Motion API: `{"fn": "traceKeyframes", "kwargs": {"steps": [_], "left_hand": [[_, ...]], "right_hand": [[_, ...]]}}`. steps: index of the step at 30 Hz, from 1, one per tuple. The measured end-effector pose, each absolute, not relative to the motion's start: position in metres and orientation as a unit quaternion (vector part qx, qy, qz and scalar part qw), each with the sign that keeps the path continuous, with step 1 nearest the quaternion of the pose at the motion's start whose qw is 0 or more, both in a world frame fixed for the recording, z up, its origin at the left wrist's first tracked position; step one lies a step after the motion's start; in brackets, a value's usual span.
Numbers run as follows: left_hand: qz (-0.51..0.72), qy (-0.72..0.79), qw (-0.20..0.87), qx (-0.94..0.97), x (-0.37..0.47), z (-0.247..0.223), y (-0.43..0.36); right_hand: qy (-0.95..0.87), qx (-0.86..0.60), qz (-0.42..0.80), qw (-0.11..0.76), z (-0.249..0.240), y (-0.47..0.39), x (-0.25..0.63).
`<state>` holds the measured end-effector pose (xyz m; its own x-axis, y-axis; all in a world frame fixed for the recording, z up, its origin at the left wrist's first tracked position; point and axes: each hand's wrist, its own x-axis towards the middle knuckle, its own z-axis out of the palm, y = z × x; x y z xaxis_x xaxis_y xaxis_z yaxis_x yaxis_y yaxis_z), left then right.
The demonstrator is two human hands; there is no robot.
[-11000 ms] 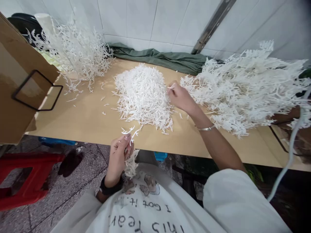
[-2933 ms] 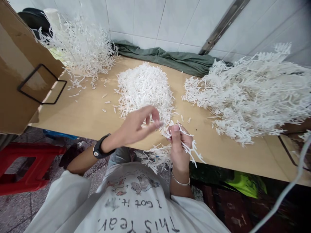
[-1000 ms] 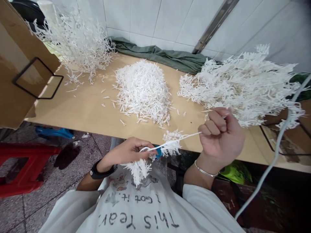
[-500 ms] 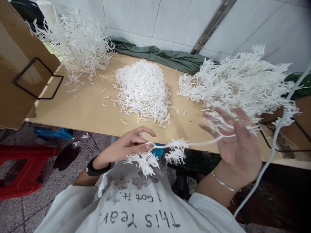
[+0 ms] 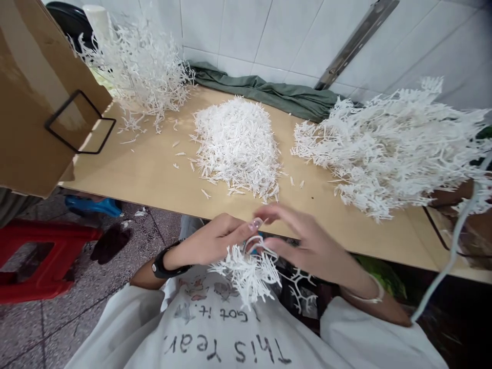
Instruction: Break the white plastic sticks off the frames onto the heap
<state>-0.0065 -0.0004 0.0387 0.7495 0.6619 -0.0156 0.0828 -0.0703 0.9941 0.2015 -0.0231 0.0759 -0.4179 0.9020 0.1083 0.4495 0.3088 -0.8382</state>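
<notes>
Over my lap, my left hand [image 5: 215, 241] pinches a white plastic branch [image 5: 249, 277] between thumb and fingers. Its feathery tips hang in a bunch below the fingertips. My right hand [image 5: 311, 246] is curled against the same branch from the other side, its fingertips meeting those of my left hand; motion blurs it slightly. A thin looped stem shows between the two hands. Under my right palm hangs a bare forked white sprig [image 5: 302, 292]; whether it joins the held branch is hidden.
On the table [image 5: 154, 169] lies a pile of short white sprigs [image 5: 238, 146]. A heap of white branches [image 5: 392, 148] lies at right, bare white branches [image 5: 148, 66] at back left. A cardboard box [image 5: 42, 97], green cloth [image 5: 261, 92], white cable [image 5: 446, 266] and red stool [image 5: 34, 256] surround it.
My right hand has moved left from the branch heap to meet my left hand. The stem that was stretched between the hands is now bent and bunched together. The view has shifted slightly.
</notes>
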Motion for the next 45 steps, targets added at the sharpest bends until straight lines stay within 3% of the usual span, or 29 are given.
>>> {"fn": "traceKeyframes", "kwargs": {"steps": [3,9,15,17,21,24,30,36,42,45], "left_hand": [[0.309,0.344,0.589,0.662,-0.006,0.032,-0.004],[0.413,0.343,0.472,0.699,-0.009,0.027,-0.015],[0.370,0.377,0.312,0.789,-0.009,0.028,-0.018],[0.368,0.363,0.339,0.786,-0.011,0.027,-0.016],[0.357,0.294,0.562,0.685,-0.016,0.017,-0.019],[0.377,0.264,0.644,0.611,-0.014,0.005,-0.023],[0.444,0.345,0.596,0.574,0.000,-0.007,-0.020],[0.502,0.394,0.508,0.579,0.007,0.000,-0.015],[0.405,0.362,0.574,0.613,0.004,0.003,-0.012],[0.427,0.379,0.566,0.595,0.003,0.002,-0.014]], "right_hand": [[-0.757,-0.428,0.449,0.205,0.059,-0.018,0.182],[-0.689,-0.461,0.497,0.257,0.047,-0.014,0.187],[-0.659,-0.471,0.500,0.307,0.041,-0.010,0.184],[-0.645,-0.463,0.515,0.325,0.039,-0.011,0.182],[-0.579,-0.451,0.558,0.388,0.037,-0.016,0.176],[-0.535,-0.460,0.556,0.439,0.032,-0.020,0.171],[-0.546,-0.491,0.383,0.561,0.009,-0.023,0.159],[-0.669,-0.472,0.357,0.449,-0.023,-0.021,0.155],[-0.683,-0.520,0.274,0.434,-0.039,-0.027,0.155],[-0.716,-0.505,0.231,0.423,-0.030,-0.024,0.160]]}}
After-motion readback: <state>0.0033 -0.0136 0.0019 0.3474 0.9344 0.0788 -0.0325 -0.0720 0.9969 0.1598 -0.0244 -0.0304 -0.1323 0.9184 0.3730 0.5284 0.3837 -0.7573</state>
